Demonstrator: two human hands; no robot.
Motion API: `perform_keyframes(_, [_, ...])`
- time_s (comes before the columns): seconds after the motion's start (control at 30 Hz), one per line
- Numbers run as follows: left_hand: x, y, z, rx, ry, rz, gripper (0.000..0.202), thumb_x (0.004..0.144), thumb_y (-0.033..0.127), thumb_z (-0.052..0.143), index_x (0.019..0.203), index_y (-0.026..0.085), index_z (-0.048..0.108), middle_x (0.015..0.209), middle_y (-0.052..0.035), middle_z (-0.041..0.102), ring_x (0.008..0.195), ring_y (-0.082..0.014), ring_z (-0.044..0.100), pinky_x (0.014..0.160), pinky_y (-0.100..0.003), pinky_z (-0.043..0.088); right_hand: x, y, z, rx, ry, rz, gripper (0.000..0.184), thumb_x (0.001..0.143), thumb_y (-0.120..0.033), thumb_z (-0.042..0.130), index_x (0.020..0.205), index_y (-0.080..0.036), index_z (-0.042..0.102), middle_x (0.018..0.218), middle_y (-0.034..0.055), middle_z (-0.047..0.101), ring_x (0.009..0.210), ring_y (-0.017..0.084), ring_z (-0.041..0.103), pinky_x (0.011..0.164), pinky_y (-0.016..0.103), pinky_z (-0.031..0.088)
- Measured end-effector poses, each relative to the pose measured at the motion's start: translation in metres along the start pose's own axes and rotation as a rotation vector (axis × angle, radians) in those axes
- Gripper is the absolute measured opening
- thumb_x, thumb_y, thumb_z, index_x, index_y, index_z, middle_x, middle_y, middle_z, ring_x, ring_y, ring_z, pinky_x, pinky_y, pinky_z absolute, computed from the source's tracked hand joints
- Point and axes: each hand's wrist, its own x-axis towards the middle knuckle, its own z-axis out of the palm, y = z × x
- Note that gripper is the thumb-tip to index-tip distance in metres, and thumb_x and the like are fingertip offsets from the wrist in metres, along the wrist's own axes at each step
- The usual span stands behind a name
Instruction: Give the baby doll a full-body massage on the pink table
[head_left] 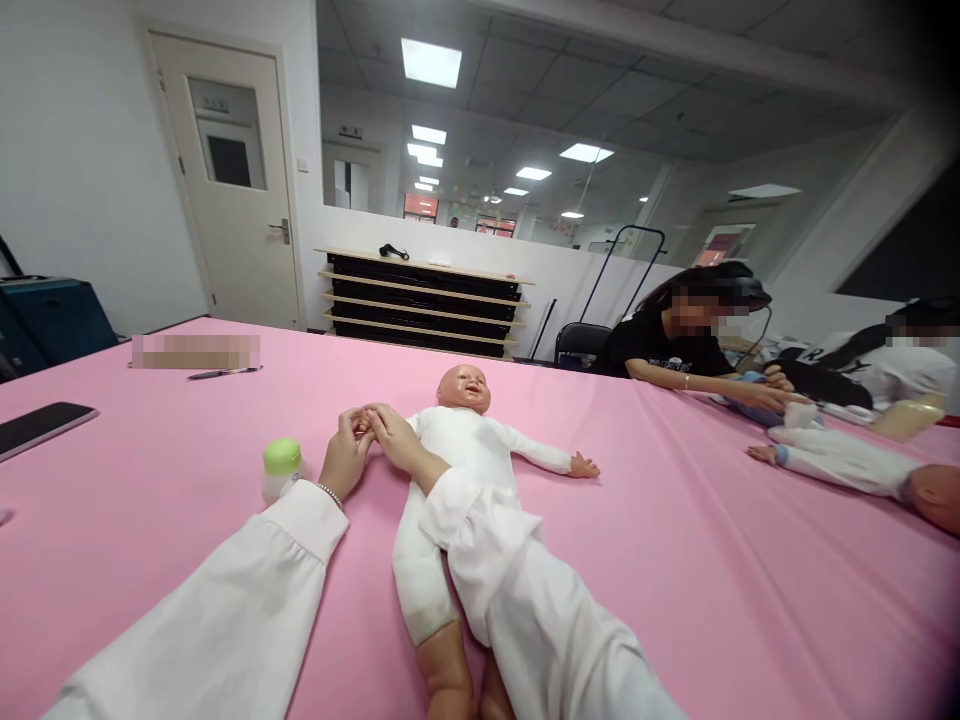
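Observation:
A baby doll [469, 450] in a white bodysuit lies on its back on the pink tabletop, head away from me and bare lower legs toward me. On its left side, my left hand [345, 455] and my right hand [397, 440] meet with curled fingers around the doll's hand, which is mostly hidden between them. My right forearm, in a white sleeve, crosses over the doll's legs. The doll's other arm [551, 455] stretches out to the right, palm showing. A jar with a green lid [282, 457] stands left of my left wrist.
At left lie a phone [46, 425] and a pen [225, 373]. Across the table at right, a person in a black shirt [664, 345] handles something by a second doll [847, 455]. Another person sits farther right. Black shelving [424, 305] stands behind the table.

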Motion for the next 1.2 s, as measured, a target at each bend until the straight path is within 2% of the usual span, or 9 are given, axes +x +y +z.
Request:
perform_keyframes(0.1, [0.003,0.003,0.001,0.008,-0.012,-0.024,0.026,0.081,0.029,0.049,0.105,0.019,0.051,0.1,-0.0075,0.065,0.091,-0.0195,0.062,0.083,-0.038,0.05,-0.005,0.016,0.005,0.173,0.011,0.134,0.032,0.093,-0.037,0.031,0.112,-0.023,0.053,0.103,0.0035,0.062,0.092,0.013,0.059,0.083,0.029,0.048])
perform_keyframes(0.2, [0.006,0.002,0.003,-0.013,0.002,-0.046,0.028,0.083,0.031,0.046,0.108,0.02,0.054,0.108,-0.0076,0.064,0.099,-0.0199,0.06,0.088,-0.039,0.048,-0.004,0.019,0.005,0.273,0.027,0.18,0.033,0.092,-0.037,0.033,0.117,-0.024,0.052,0.101,0.0029,0.063,0.088,0.013,0.061,0.075,0.028,0.051])
perform_keyframes(0.43, [0.007,-0.01,0.011,-0.041,0.05,-0.098,0.042,0.09,0.033,0.034,0.126,0.018,0.048,0.127,-0.0115,0.054,0.117,-0.0204,0.051,0.097,-0.039,0.043,-0.003,0.013,0.005,0.157,0.008,0.06,0.038,0.089,-0.026,0.039,0.125,-0.025,0.049,0.123,0.0055,0.057,0.108,0.016,0.056,0.091,0.032,0.045])
perform_keyframes(0.6, [0.001,-0.002,0.012,0.032,-0.032,0.021,0.05,0.089,0.027,0.035,0.138,0.015,0.033,0.128,-0.0138,0.052,0.117,-0.0205,0.051,0.097,-0.039,0.044,-0.004,0.01,0.001,0.13,0.084,0.082,0.024,0.087,-0.033,0.043,0.105,-0.023,0.056,0.094,0.0029,0.065,0.079,0.014,0.06,0.07,0.027,0.048])
perform_keyframes(0.77, [-0.005,0.006,0.011,0.078,-0.183,0.081,0.058,0.088,0.027,0.039,0.142,0.017,0.019,0.12,-0.0135,0.058,0.099,-0.019,0.061,0.083,-0.037,0.05,-0.004,0.009,-0.004,0.168,0.174,0.175,0.017,0.082,-0.039,0.052,0.078,-0.022,0.052,0.068,-0.0031,0.059,0.06,0.012,0.056,0.053,0.022,0.042])
perform_keyframes(0.87, [-0.005,0.007,0.012,0.067,-0.153,0.105,0.055,0.086,0.03,0.043,0.138,0.017,0.03,0.118,-0.0131,0.057,0.098,-0.0188,0.059,0.078,-0.034,0.051,-0.005,0.01,-0.003,0.206,0.194,0.189,0.018,0.082,-0.038,0.051,0.078,-0.021,0.05,0.068,-0.0036,0.058,0.062,0.012,0.056,0.057,0.023,0.043])
perform_keyframes(0.97, [-0.003,0.006,0.012,0.06,-0.063,0.064,0.045,0.085,0.032,0.044,0.127,0.014,0.046,0.113,-0.013,0.059,0.096,-0.019,0.059,0.078,-0.033,0.051,-0.005,0.013,0.0,0.224,0.139,0.183,0.014,0.085,-0.034,0.045,0.085,-0.021,0.052,0.076,-0.0016,0.059,0.064,0.011,0.054,0.06,0.023,0.043])
perform_keyframes(1.1, [-0.002,0.006,0.01,0.048,-0.022,0.018,0.042,0.088,0.034,0.038,0.122,0.013,0.052,0.111,-0.0117,0.061,0.1,-0.0194,0.059,0.089,-0.036,0.047,-0.008,0.013,0.001,0.189,0.001,0.119,0.021,0.088,-0.031,0.036,0.083,-0.02,0.054,0.068,-0.0021,0.054,0.057,0.01,0.047,0.056,0.023,0.039])
perform_keyframes(1.2, [-0.003,0.007,0.009,0.054,-0.008,0.044,0.042,0.091,0.034,0.031,0.119,0.014,0.054,0.116,-0.0113,0.06,0.109,-0.0197,0.055,0.097,-0.038,0.042,-0.011,0.009,-0.001,0.121,-0.017,0.09,0.022,0.089,-0.029,0.035,0.076,-0.02,0.05,0.062,-0.0035,0.049,0.056,0.01,0.045,0.057,0.023,0.038])
